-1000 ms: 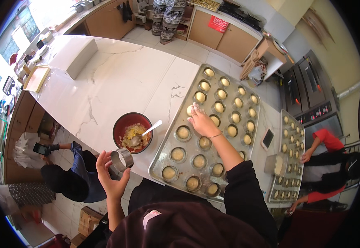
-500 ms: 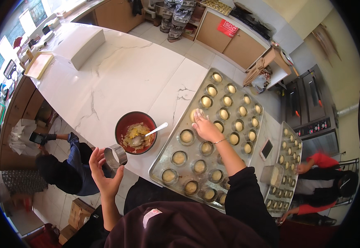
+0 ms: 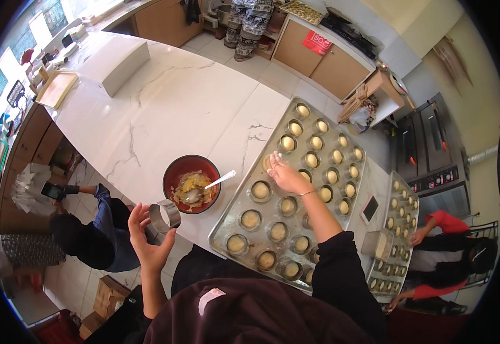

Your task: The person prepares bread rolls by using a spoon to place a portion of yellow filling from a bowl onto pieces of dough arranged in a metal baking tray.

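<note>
Metal ring [image 3: 173, 212] in Your Left Hand [image 3: 149, 245], Dough Piece [image 3: 267, 163] Under Your Right Hand [image 3: 288, 176]

Your left thumb and fingers pinch the ring by its wall, holding it up just beside the red bowl [image 3: 175, 171], where a spoon [image 3: 222, 178] leans in a yellowish, chunky mixture. Your right hand reaches over the large tray [image 3: 269, 210] — fingers extended and fairly close together, tips on the dough, gripping nothing that shows. That dough lies near the tray's left edge with no ring around it; the other pieces sit inside rings, in rows. A phone [image 3: 370, 208] lies on the marble table [image 3: 187, 97] just past the tray's right side.
</note>
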`<state>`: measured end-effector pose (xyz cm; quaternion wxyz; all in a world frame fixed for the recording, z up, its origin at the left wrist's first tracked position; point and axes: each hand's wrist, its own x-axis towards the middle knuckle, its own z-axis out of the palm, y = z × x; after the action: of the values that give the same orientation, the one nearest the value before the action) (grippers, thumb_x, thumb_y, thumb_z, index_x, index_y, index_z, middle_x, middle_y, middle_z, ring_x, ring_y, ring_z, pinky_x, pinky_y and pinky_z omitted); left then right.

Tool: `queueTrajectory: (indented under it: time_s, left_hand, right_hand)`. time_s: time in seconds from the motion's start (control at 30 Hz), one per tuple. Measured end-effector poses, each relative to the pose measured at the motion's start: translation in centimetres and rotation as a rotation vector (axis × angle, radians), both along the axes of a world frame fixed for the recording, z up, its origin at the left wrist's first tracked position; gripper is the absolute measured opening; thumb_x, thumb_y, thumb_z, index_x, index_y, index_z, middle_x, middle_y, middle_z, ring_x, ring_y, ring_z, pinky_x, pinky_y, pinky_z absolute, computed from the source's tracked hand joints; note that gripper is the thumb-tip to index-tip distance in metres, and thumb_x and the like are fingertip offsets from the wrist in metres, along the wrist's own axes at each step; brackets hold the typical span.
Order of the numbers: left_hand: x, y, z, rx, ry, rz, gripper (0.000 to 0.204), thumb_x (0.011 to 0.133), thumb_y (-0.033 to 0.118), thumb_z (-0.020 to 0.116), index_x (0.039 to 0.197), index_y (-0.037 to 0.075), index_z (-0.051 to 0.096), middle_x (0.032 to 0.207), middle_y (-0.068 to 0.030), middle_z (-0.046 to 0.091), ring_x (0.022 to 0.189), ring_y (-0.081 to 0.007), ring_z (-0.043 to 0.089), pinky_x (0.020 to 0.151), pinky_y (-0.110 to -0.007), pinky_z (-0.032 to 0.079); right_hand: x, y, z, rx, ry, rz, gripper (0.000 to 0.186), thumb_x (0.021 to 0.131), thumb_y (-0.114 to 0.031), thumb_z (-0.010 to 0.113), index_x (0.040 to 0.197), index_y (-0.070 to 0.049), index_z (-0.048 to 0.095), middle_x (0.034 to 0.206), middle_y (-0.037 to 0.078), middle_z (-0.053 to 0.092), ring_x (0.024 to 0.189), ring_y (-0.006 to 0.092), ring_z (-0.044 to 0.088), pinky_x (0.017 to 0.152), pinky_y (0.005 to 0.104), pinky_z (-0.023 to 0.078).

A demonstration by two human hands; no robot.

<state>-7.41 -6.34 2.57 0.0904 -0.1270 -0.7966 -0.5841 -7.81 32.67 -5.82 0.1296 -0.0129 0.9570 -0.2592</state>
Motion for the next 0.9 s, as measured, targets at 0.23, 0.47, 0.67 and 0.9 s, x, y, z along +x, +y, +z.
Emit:
queueTrajectory:
  time_s: [0.23, 0.47, 0.67, 0.9]
  left_hand:
    - [0.1, -0.2, -0.4, -0.013, -0.035, 0.010, 0.075, 0.059, 0.004, 0.066, 0.126, 0.004, 0.033, 0.113, -0.0093, 0.048, 0.101, -0.0174, 0.048, 0.086, -0.031, 0.037]
    - [-0.1, -0.1, -0.3, -0.003, -0.028, -0.013, 0.075, 0.059, 0.005, 0.066, 0.126, 0.004, 0.033, 0.113, -0.0095, 0.048, 0.102, -0.0178, 0.048, 0.087, -0.031, 0.037]
    - [-0.1, 0.0, -0.5, 0.013, -0.031, 0.001, 0.076, 0.060, 0.005, 0.067, 0.127, 0.004, 0.030, 0.112, -0.0094, 0.048, 0.102, -0.0179, 0.048, 0.087, -0.031, 0.037]
    - [0.1, -0.8, -0.3, -0.010, 0.010, 0.012, 0.080, 0.058, 0.006, 0.070, 0.127, 0.005, 0.031, 0.110, -0.0112, 0.050, 0.098, -0.0193, 0.049, 0.082, -0.032, 0.040]
  right_hand:
    - [0.1, -1.0, -1.6, 0.131, -0.047, -0.135, 0.055, 0.091, -0.027, 0.033, 0.129, 0.011, 0.021, 0.136, 0.029, 0.015, 0.127, 0.0399, 0.017, 0.104, 0.0423, 0.019]
    - [-0.5, -0.9, 0.9, 0.021, -0.045, -0.161, 0.057, 0.091, -0.031, 0.031, 0.130, 0.008, 0.021, 0.137, 0.027, 0.016, 0.127, 0.0388, 0.019, 0.104, 0.0465, 0.016]
    - [-0.9, -1.9, 0.2, 0.105, -0.149, -0.150, 0.060, 0.091, -0.038, 0.027, 0.132, 0.005, 0.021, 0.139, 0.023, 0.015, 0.130, 0.0357, 0.013, 0.106, 0.0435, 0.011]
    - [-1.4, -0.6, 2.5, -0.360, 0.275, -0.423, 0.020, 0.079, -0.007, 0.053, 0.090, 0.009, 0.059, 0.083, 0.016, 0.065, 0.065, 0.0202, 0.062, 0.061, 0.0288, 0.049]
